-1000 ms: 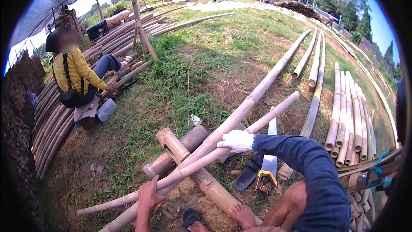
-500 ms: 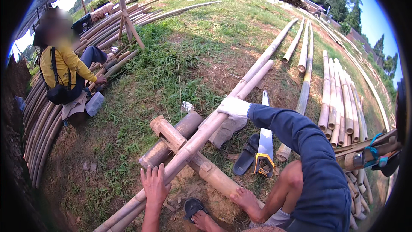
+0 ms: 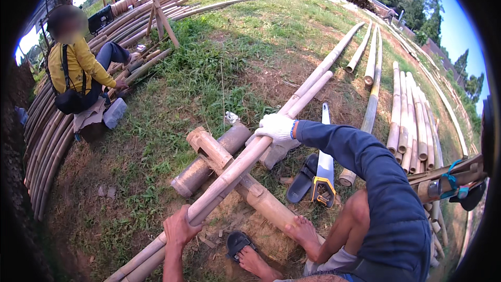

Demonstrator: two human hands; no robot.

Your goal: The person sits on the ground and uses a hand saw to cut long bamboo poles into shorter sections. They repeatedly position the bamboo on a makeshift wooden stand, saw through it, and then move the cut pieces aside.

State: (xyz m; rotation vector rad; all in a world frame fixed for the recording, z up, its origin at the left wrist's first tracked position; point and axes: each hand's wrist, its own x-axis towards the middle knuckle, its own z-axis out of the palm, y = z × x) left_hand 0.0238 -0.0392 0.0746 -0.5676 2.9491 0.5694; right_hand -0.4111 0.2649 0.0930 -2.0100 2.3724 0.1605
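Observation:
Two long bamboo poles (image 3: pixel 237 169) lie side by side, running from the lower left toward the far right. My bare left hand (image 3: pixel 180 225) is closed round the upper pole near its lower end. Farther along, my right hand (image 3: pixel 276 127), in a white knit glove, grips the poles from above. Under them crosses a thick notched bamboo piece (image 3: pixel 263 203), its far end resting on a darker bamboo log (image 3: pixel 193 175). My bare foot (image 3: pixel 305 235) presses on the near end of that notched piece.
A handsaw (image 3: pixel 324 177) with a yellow-black handle and a black sandal (image 3: pixel 301 180) lie right of the poles. More cut bamboo (image 3: pixel 408 120) lies at the right. At left, a person in a yellow top (image 3: pixel 78 68) sits on a bamboo stack (image 3: pixel 49 151).
My left hand, earlier spread with fingers stretched beside the pole, has moved down and left and closed round it. My right hand keeps its grip, shifted slightly left. The poles have moved slightly.

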